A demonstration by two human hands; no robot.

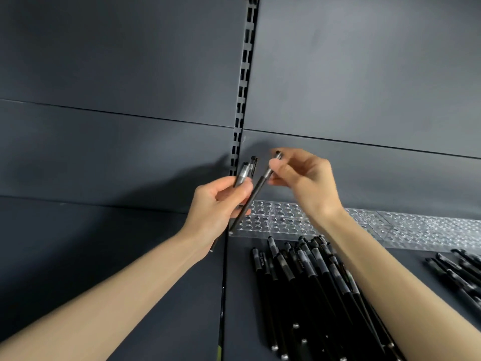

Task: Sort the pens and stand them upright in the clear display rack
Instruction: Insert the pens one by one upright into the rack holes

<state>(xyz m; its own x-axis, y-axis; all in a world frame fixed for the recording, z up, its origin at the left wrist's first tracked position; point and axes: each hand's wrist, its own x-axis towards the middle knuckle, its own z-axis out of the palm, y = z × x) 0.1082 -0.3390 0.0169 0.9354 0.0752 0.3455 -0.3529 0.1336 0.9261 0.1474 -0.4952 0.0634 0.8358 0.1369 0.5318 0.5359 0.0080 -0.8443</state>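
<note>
Left hand (218,204) half hides a pen bundle (245,172); right hand (304,178) pinches one pen (258,188).

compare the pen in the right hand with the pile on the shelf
The held pen is one; the pile of pens is many, overlapping. The held pen slants in the air, pinched by the right hand; the pile of pens lies flat on the shelf. Both look black.

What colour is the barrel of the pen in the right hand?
The pen is black, greyish near its top; head view.
</note>
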